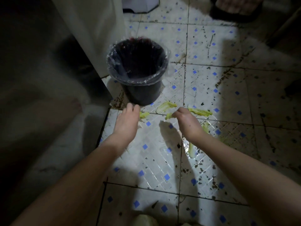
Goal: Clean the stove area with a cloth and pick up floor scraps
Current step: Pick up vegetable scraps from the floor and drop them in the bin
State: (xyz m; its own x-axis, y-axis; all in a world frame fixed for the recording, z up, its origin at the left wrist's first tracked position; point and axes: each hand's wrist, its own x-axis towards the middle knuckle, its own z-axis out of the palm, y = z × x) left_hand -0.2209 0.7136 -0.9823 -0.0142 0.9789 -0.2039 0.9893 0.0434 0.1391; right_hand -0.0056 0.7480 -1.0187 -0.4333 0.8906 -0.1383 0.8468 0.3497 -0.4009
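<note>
Several yellow-green cabbage leaf scraps lie on the dirty tiled floor in front of a black bin [138, 88] lined with a clear bag. My right hand [187, 119] pinches one small scrap [168, 116] at its fingertips, just above the floor. My left hand [128, 119] reaches down beside another scrap [144, 115]; its fingers are curled over it, and whether they grip it is unclear. Larger leaves lie at the middle [166, 106] and right [201, 112]. A pale stalk piece [191, 150] lies under my right forearm.
A white cabinet or appliance side [97, 30] and a dark unit [40, 79] stand at the left, close to the bin. A sandalled foot [236, 8] shows at the top right. The white tiles with blue diamonds [211, 70] carry dark stains.
</note>
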